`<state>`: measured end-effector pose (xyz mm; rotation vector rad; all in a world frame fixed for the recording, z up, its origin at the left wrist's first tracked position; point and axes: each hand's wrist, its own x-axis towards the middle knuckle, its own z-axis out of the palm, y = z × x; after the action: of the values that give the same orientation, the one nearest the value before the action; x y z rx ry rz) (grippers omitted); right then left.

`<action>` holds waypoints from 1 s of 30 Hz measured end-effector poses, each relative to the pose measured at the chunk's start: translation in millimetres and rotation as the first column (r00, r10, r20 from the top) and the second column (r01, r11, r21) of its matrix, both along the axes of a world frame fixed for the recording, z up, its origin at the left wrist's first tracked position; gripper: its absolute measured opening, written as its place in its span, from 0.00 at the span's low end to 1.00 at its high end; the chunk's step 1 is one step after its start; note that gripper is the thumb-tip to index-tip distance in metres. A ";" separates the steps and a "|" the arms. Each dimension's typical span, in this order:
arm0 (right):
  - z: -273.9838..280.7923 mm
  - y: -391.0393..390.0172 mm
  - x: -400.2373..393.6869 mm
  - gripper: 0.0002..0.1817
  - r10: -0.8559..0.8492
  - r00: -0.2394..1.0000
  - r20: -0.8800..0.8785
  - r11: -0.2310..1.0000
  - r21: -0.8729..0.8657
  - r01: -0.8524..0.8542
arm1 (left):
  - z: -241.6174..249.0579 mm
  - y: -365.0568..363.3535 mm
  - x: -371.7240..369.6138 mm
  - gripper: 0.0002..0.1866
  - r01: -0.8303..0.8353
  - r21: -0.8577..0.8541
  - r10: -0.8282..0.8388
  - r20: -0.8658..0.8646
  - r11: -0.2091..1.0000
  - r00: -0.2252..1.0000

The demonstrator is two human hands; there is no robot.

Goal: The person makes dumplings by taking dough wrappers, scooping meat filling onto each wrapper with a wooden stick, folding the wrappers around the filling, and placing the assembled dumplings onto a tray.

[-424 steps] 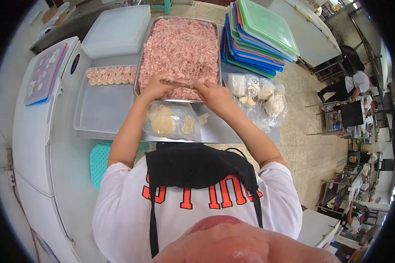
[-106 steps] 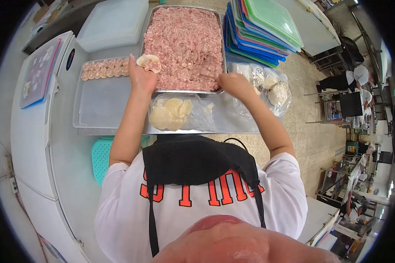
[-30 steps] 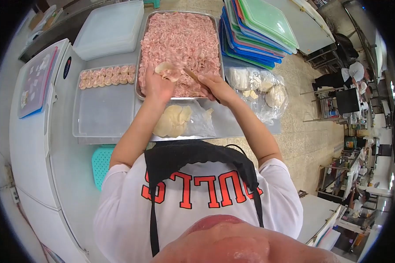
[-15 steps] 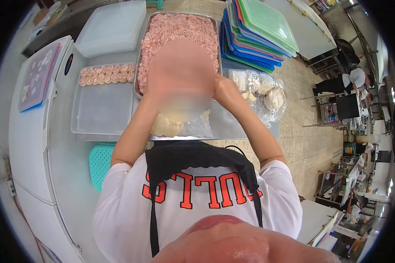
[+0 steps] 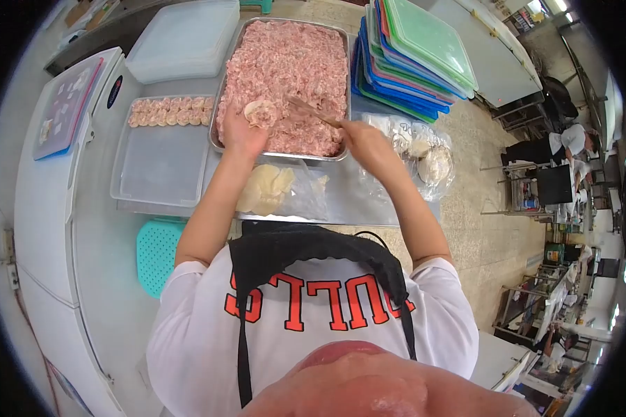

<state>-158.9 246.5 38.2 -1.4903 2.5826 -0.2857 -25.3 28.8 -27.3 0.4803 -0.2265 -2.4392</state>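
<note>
Meat (image 5: 292, 62) filled a broad metal tray (image 5: 349, 87). A stack of lids (image 5: 403, 73) stood to its right; a shallow plastic box (image 5: 156, 170), with dumplings (image 5: 170, 112) in rows at its far end, lay to its left. Just in front sat dough rounds (image 5: 263, 190) on a clear bag (image 5: 309, 198). The right hand (image 5: 367, 144) was closed around a flat stick (image 5: 314, 111); the left hand (image 5: 245, 133), curled, cradled a meat-smeared wrapper (image 5: 261, 113) over the tray's near part.

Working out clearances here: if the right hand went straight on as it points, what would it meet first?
Most likely the minced meat in the tray, though how high the right hand sits is unclear.
</note>
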 end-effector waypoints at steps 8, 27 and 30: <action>57.3 2.3 17.1 0.09 0.141 0.985 -0.100 0.990 -0.006 -0.143 | 22.9 10.8 -8.5 0.40 0.013 0.044 -0.018 0.116 0.999 0.993; 84.2 3.5 23.0 0.16 0.293 0.925 0.244 0.946 -0.214 -0.243 | 53.6 -14.6 19.4 0.29 0.361 -0.928 -0.023 0.360 0.095 0.933; 59.4 -8.0 24.3 0.15 0.412 0.896 0.168 0.861 -0.394 -0.322 | 60.4 -21.1 24.0 0.18 0.606 -0.794 -0.027 0.607 -0.045 0.794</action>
<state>-134.6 238.5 97.5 -1.8894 2.0663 -0.8677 -1.3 7.7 33.2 0.2372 -2.3749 -1.7472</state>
